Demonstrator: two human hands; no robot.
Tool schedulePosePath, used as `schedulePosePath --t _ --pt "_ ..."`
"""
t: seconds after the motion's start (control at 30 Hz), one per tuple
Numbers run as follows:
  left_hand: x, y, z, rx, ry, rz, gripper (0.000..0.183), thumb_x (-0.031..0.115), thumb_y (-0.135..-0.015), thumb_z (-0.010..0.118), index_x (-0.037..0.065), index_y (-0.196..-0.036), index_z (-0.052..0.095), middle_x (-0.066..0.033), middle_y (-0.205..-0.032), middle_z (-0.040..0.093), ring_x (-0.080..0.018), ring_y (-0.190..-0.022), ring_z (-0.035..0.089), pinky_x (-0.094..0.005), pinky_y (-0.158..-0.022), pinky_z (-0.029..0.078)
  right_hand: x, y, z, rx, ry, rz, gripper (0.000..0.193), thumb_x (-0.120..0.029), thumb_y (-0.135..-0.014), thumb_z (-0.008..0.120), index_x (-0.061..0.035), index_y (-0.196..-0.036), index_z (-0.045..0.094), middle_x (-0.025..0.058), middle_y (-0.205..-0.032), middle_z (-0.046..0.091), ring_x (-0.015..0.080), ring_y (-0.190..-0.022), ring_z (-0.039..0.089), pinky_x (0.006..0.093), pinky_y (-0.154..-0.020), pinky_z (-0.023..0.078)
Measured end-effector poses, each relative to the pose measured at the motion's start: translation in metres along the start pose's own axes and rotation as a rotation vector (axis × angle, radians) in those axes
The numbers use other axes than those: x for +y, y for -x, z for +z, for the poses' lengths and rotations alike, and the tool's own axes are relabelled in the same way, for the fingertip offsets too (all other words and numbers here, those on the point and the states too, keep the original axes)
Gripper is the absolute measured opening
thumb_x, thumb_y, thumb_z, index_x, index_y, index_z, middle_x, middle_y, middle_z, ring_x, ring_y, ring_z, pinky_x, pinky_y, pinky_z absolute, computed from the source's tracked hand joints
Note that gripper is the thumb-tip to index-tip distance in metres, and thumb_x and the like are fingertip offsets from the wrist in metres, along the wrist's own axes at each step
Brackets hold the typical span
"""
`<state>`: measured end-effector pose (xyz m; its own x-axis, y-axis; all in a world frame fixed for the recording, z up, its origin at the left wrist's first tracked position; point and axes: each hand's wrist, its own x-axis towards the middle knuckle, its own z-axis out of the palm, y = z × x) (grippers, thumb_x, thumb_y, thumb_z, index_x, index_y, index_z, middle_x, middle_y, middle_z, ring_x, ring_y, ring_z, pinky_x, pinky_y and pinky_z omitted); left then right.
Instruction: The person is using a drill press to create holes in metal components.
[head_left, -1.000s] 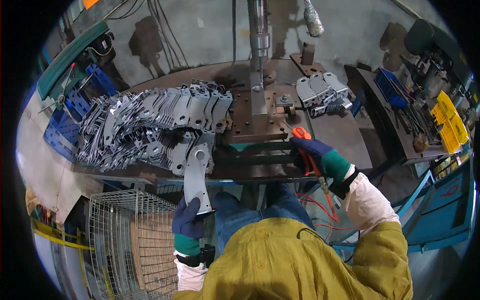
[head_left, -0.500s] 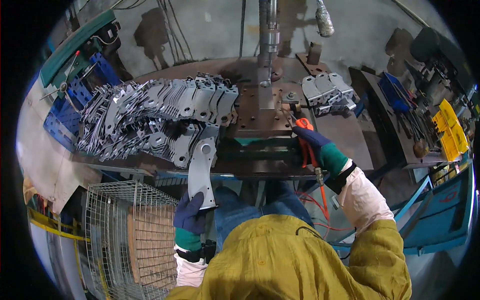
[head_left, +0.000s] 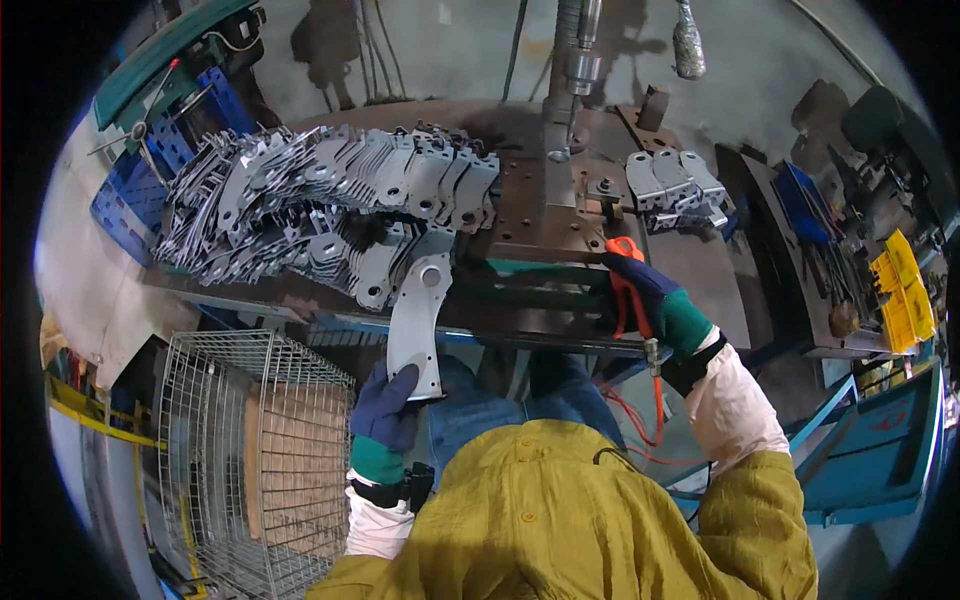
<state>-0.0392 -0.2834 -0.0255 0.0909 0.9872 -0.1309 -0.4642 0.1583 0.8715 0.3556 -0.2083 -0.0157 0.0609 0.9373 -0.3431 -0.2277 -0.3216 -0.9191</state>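
Observation:
My left hand (head_left: 386,408), in a blue and green glove, grips the lower end of a curved flat metal bracket (head_left: 414,318). The bracket has a round hole near its far end, which reaches up to a large pile of similar metal brackets (head_left: 330,170) on the bench. My right hand (head_left: 655,298), gloved the same way, is closed around an orange air blow gun (head_left: 622,290) with a hose at its lower end. Beyond that hand stands a brown steel fixture plate (head_left: 520,215) beneath the drill spindle (head_left: 583,75).
A few shaped metal parts (head_left: 672,180) lie to the right of the fixture. At lower left stands a wire basket (head_left: 300,450) with cardboard inside. Farther right are a blue bin (head_left: 803,203), a yellow bin (head_left: 903,290) and a blue metal panel (head_left: 870,440). A red hose (head_left: 625,420) hangs below the bench.
The view has shifted slightly, so the bench sits higher and farther right. Both hands keep their holds on the bracket and the blow gun. The blow gun is now nearer me, away from the fixture.

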Motion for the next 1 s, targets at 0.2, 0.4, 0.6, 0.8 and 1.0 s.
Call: schedulePosePath --t 0.2,0.4,0.6,0.8,1.0 --pt "0.001 -0.001 -0.003 0.01 0.009 -0.041 0.044 0.014 -0.094 0.062 -0.003 -0.134 0.054 -0.0128 -0.116 0.065 -0.0218 -0.104 0.066 -0.035 -0.09 0.055 -0.007 0.011 0.019 0.018 -0.173 0.013 0.04 -0.041 -0.092 0.069 -0.0051 -0.108 0.067 0.0088 -0.087 0.068 0.0217 -0.071 0.067 0.033 -0.061 0.055" --pt "-0.004 -0.004 -0.008 -0.027 0.034 -0.042 0.048 0.015 -0.093 0.064 -0.002 -0.136 0.053 -0.0139 -0.121 0.066 -0.0258 -0.106 0.066 -0.0406 -0.092 0.055 0.002 -0.032 -0.009 -0.102 -0.146 -0.002 0.034 -0.034 -0.097 0.064 -0.0062 -0.116 0.064 0.0051 -0.093 0.066 0.0174 -0.085 0.065 0.0316 -0.08 0.053" --pt "0.001 0.0 0.001 0.029 0.066 -0.036 0.047 0.014 -0.094 0.063 -0.004 -0.136 0.052 -0.0122 -0.118 0.066 -0.0223 -0.104 0.066 -0.0358 -0.091 0.054 0.024 -0.061 -0.034 -0.148 0.356 -0.34 0.035 -0.032 -0.101 0.058 -0.0079 -0.125 0.063 0.0043 -0.095 0.064 0.0161 -0.082 0.062 0.0307 -0.077 0.05" --pt "-0.002 0.0 -0.009 0.025 0.02 -0.037 0.048 0.014 -0.093 0.063 -0.002 -0.136 0.053 -0.0119 -0.119 0.066 -0.0239 -0.106 0.066 -0.039 -0.092 0.055 -0.014 -0.032 0.012 -0.062 0.074 0.048 0.043 -0.04 -0.099 0.059 -0.0067 -0.126 0.062 0.0068 -0.097 0.065 0.0181 -0.081 0.063 0.0312 -0.076 0.051" --pt "-0.009 -0.001 -0.021 0.026 0.003 -0.012 0.051 0.017 -0.093 0.064 -0.001 -0.139 0.05 -0.0127 -0.121 0.065 -0.0266 -0.107 0.066 -0.0433 -0.093 0.056 -0.036 -0.012 0.038 -0.037 0.013 0.222 0.042 -0.041 -0.097 0.061 -0.0062 -0.119 0.064 0.0043 -0.091 0.063 0.0172 -0.08 0.062 0.0316 -0.075 0.051"
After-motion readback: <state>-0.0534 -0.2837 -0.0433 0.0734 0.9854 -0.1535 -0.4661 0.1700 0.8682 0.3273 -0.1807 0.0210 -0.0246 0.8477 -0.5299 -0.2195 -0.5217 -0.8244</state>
